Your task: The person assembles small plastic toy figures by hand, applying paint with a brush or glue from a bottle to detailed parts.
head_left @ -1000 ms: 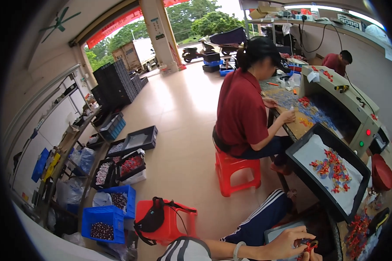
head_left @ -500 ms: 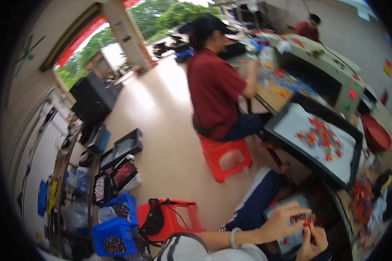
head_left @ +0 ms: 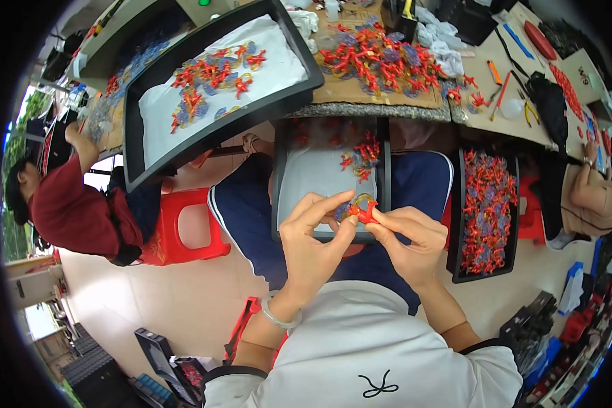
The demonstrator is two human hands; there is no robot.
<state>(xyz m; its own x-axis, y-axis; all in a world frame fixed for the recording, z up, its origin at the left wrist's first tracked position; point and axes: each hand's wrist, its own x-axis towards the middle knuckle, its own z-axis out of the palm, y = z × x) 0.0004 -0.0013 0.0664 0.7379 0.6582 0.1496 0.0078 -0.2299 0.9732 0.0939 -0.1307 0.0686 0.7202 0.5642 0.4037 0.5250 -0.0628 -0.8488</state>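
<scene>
My left hand [head_left: 311, 238] and my right hand [head_left: 411, 239] meet over my lap, fingers closed in a pinch. Between them is a small plastic toy piece [head_left: 366, 213], red with a yellow ring-like part and a bluish see-through part. The left fingertips grip its bluish and yellow side, the right fingertips its red end. Just beneath the hands is a black tray [head_left: 385, 177] lined with white, with a small cluster of similar toy pieces [head_left: 364, 158] at its right side. My fingers partly hide the held piece.
A large lined tray [head_left: 134, 156] with toy pieces juts over the bench at the left. A heap of pieces [head_left: 387, 58] covers the bench ahead. A full black crate [head_left: 488, 217] stands right. Co-workers sit left [head_left: 92, 197] and right [head_left: 591, 197]; pliers [head_left: 530, 112] lie at right.
My view has swung from the left side of the room round to the bench. Both hands are still together on a small toy piece.
</scene>
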